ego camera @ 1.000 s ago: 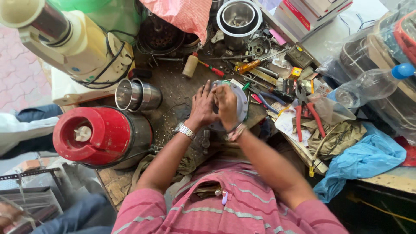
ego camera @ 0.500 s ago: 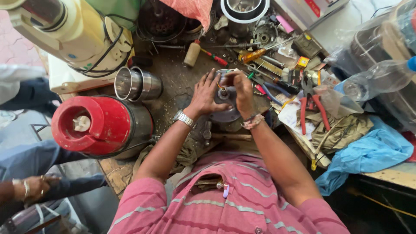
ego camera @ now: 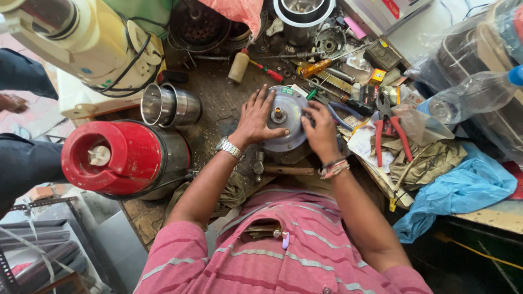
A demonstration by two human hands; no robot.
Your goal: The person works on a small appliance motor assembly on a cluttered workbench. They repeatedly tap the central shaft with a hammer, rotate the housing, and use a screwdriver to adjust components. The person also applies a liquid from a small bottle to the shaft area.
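A round grey metal disc part (ego camera: 285, 115) with a short centre shaft lies on the cluttered workbench (ego camera: 218, 92). My left hand (ego camera: 255, 117), with a metal watch on the wrist, grips the disc's left edge, thumb across its face. My right hand (ego camera: 320, 129), with thread bands on the wrist, holds the disc's right edge. Both forearms reach out from a pink striped shirt.
A red mixer base (ego camera: 117, 158) and a steel jar (ego camera: 170, 106) sit at left, a cream appliance (ego camera: 81, 41) behind them. Red-handled pliers (ego camera: 388, 135), screwdrivers (ego camera: 321, 66), a plastic bottle (ego camera: 468, 95), rags and a blue cloth (ego camera: 463, 188) crowd the right. Another person's leg (ego camera: 22, 163) is far left.
Both hands have spread apart from a cupped hold, exposing the disc's flat face and centre shaft. The view has shifted closer to the bench.
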